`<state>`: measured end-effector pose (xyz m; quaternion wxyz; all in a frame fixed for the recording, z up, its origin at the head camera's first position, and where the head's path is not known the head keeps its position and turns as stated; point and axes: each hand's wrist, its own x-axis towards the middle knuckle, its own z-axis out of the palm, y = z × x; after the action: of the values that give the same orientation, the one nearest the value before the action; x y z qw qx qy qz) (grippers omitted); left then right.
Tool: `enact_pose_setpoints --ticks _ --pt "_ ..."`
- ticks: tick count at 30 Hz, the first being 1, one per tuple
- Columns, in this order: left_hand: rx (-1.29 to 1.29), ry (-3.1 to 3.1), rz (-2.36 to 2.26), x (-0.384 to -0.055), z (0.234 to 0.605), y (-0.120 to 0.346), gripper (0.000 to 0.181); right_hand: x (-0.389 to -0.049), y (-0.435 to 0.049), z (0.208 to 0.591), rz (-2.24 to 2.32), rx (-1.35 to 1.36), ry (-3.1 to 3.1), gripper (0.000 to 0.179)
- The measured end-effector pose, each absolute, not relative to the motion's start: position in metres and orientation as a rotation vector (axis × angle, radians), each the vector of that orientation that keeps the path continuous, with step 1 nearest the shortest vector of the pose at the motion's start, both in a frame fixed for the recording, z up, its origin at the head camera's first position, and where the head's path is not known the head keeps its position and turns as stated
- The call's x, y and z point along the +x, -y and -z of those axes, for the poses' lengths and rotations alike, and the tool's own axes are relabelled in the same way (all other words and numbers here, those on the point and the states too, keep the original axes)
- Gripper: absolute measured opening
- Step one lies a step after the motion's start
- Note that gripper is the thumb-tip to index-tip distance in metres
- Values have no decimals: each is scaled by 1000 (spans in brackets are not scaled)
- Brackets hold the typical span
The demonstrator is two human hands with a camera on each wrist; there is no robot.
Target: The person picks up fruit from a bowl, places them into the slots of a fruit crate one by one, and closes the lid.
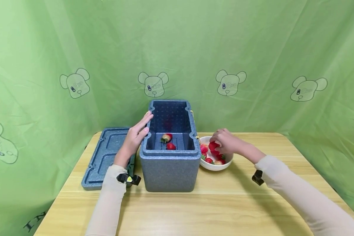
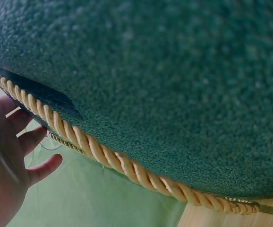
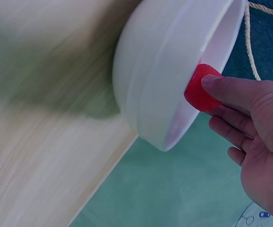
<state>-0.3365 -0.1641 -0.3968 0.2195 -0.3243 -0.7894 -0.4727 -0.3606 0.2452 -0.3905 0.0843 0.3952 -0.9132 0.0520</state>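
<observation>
In the right wrist view my right hand point(image 3: 268, 123) pinches a red strawberry point(image 3: 200, 88) between thumb and fingers at the rim of a white bowl point(image 3: 150, 71). The head view shows that hand point(image 1: 226, 141) over the bowl point(image 1: 214, 167), where several other strawberries point(image 1: 208, 160) lie. My left hand point(image 1: 134, 136) rests with fingers extended against the left rim of an uncovered blue-grey foam box point(image 1: 171, 173). Inside the box, two strawberries point(image 1: 167, 137) lie on the floor. Close up in the left wrist view, the left hand point(image 2: 9, 146) is beside the box wall point(image 2: 165, 94) and its twisted rope point(image 2: 117, 161).
The box's blue-grey lid point(image 1: 106, 160) lies on the wooden table point(image 1: 224, 209) to the left of the box, partly behind my left forearm. A green curtain point(image 1: 188, 49) with printed bear heads hangs behind and along both sides.
</observation>
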Motion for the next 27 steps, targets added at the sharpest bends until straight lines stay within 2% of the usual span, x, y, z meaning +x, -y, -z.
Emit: enact_pose_setpoints --ticks 27 --pt "-895 2188 1323 -335 397 164 52 -360 -248 357 -422 1008 2592 37"
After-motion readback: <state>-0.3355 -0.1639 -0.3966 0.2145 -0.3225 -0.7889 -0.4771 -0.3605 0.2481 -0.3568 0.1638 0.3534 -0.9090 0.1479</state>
